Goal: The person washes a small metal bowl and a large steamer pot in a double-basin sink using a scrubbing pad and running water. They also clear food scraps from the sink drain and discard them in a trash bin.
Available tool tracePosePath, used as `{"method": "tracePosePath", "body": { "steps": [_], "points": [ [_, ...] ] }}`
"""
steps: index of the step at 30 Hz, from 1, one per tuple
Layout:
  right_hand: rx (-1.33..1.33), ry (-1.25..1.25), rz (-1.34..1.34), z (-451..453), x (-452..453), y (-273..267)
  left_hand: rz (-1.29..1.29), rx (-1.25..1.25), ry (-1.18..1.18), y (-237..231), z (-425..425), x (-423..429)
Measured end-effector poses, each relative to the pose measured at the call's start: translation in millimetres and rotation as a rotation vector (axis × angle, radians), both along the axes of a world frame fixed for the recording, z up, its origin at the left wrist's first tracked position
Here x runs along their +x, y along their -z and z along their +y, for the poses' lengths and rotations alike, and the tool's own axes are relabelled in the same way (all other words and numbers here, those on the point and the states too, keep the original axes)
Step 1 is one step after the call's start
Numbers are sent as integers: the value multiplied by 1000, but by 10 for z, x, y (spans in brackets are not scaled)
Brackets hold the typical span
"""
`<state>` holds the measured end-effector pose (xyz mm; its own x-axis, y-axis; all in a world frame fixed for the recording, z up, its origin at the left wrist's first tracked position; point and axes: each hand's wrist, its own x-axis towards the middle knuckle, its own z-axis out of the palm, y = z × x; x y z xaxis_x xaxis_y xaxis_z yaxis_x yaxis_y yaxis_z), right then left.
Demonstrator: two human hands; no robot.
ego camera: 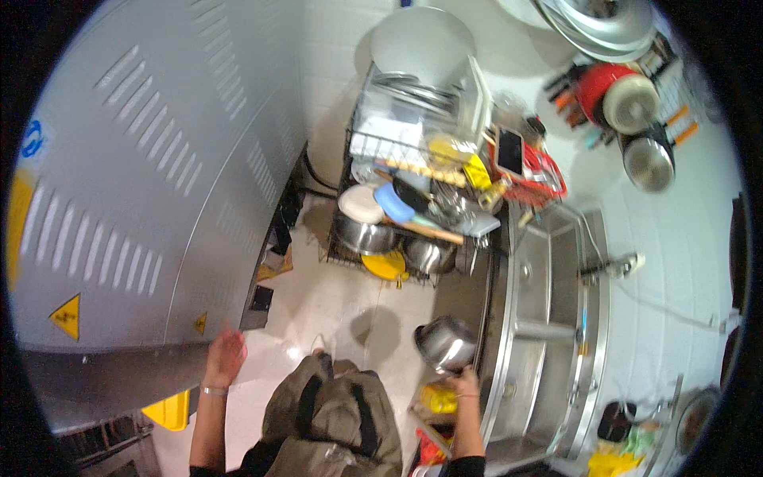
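Note:
My right hand [465, 380] grips the rim of a shiny stainless steel bowl [448, 346]. The bowl is tilted and held above the floor, just left of the steel sink [506, 381]. On the other side, my left hand [228, 356] is raised with nothing in it, beside the lower edge of a grey metal cabinet [179, 238]. Its fingers are blurred. Ahead stands a black wire rack [346, 149] crowded with kitchenware. Two steel pots [366, 237] sit on its lower level, near a yellow lid [384, 266].
A red basket [536, 191] with a phone [509, 152] on it stands between rack and sink. Pans [648, 164] hang on the right wall. A faucet [620, 265] juts over the basins. Below the bowl is a box with a yellow package [438, 398].

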<state>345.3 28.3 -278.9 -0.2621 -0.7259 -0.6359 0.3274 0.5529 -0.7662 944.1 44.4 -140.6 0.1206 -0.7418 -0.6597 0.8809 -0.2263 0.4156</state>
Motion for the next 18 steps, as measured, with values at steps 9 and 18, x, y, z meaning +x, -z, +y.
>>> {"method": "tracePosePath", "body": {
  "steps": [9, 18],
  "points": [
    [197, 450, -756, -1637, 1669, 2961, -251, 369, 201, 706, 565, -209],
    [-50, 351, -672, -3327, 2820, 4614, -229, 779, -6, 1862, 1250, -501]
  ]
}}
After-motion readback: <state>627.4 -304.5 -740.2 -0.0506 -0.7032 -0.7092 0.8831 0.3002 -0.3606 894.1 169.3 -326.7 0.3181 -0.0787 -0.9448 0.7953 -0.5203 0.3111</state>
